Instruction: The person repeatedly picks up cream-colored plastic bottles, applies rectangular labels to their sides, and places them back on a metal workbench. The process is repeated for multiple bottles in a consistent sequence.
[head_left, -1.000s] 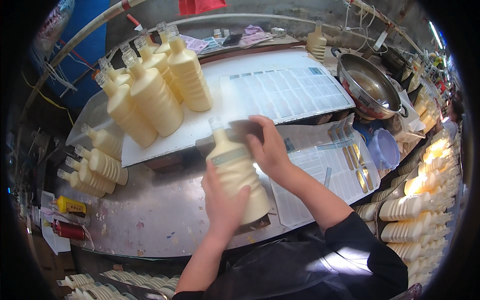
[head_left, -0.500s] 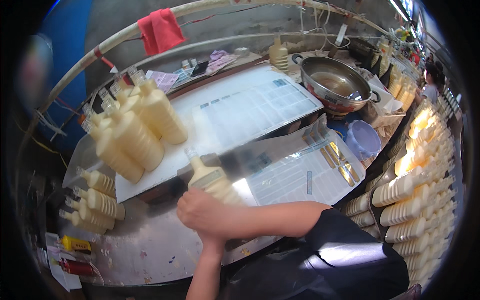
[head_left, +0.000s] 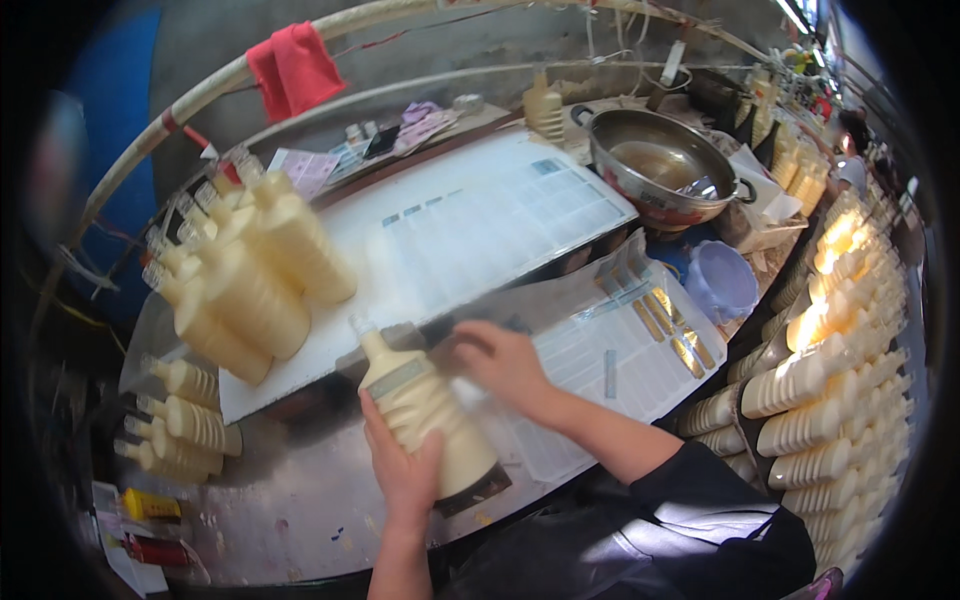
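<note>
A cream bottle [head_left: 436,408] with a ribbed body and a clear neck lies tilted on the bench in front of me, neck pointing away. Across its shoulder runs a greyish label strip [head_left: 397,378]. My left hand [head_left: 405,462] grips its near left side, thumb on top and fingers along the edge. Beside the bottle, to its right, my right hand [head_left: 505,368] hovers apart from it, fingers loosely extended and nothing visible in them. Under that hand spreads a clear sheet of labels [head_left: 570,425], with several gold strips [head_left: 655,318] at its far right.
Cream bottles [head_left: 255,285] stand at the left on a white board [head_left: 365,290]; others [head_left: 185,440] lie at its lower left. A wide metal pan [head_left: 665,160] of liquid and a lilac basin [head_left: 722,280] sit at the right. Stacked bottles [head_left: 815,440] line the right side.
My right hand, which lay crossed by my left over the bottle, has lifted off to the right. The bottle's labelled face now shows, and my left hand holds its left side.
</note>
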